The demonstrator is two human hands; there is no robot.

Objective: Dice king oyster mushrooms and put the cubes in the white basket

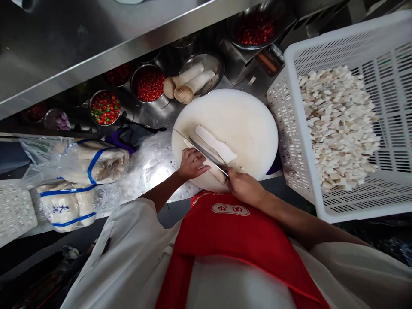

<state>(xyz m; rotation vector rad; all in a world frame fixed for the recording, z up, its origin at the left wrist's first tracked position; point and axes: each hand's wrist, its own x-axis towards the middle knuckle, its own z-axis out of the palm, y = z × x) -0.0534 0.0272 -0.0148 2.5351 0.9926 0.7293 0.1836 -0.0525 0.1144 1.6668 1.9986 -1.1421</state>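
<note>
My right hand (pixel 243 184) is wrapped round the handle of a kitchen knife (pixel 207 151), whose blade points to the upper left across the round white cutting board (pixel 254 124). Under and beside the blade lies a king oyster mushroom (pixel 217 172), partly hidden by the knife. My left hand (pixel 192 164) holds this mushroom down on the board, fingers bent close to the blade. One long pale mushroom slice (pixel 215 143) lies flat on the far side of the knife. Small dark crumbs dot the board near the slice's right end.
At the right stands a white plastic basket (pixel 291 86) holding diced mushroom (pixel 337 128). Two whole mushrooms (pixel 193 83) rest on a metal bowl behind the board. Bowls of chopped chillies (pixel 149 86) line the back, below a steel shelf (pixel 106 51). Bagged mushrooms (pixel 77 201) lie left.
</note>
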